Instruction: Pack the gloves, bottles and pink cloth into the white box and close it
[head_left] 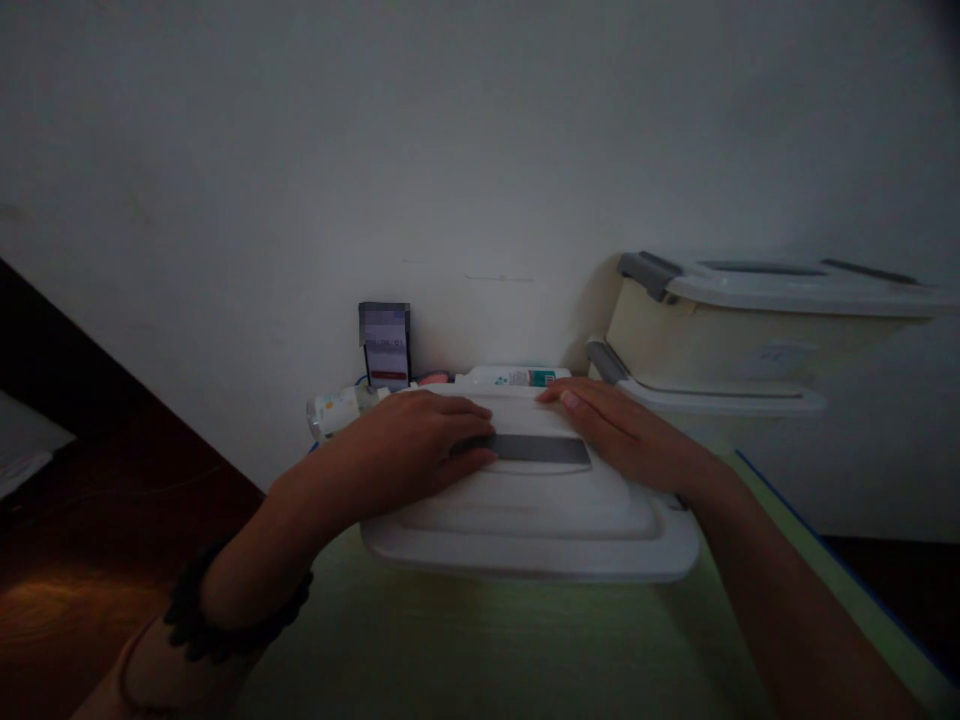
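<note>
A white plastic storage box lid [525, 535] with a grey inset strip [544, 449] is in front of me on the green table. My left hand [431, 440] rests on its left part, fingers stretched out over the strip's left end, with thumb and fingers apart. On the right side of the lid, my right hand [619, 425] lies with its fingers extended. Neither hand is wrapped round anything. The lid and my arms hide most of what is below.
A phone [388, 345] with a lit screen leans against the wall. Beside it lies a white bottle [337, 410]; a white package [517, 377] shows behind the lid. At right, a cream storage box [705, 345] with grey latches stands on another white lid [720, 397]. The green table [480, 645] has a blue edge.
</note>
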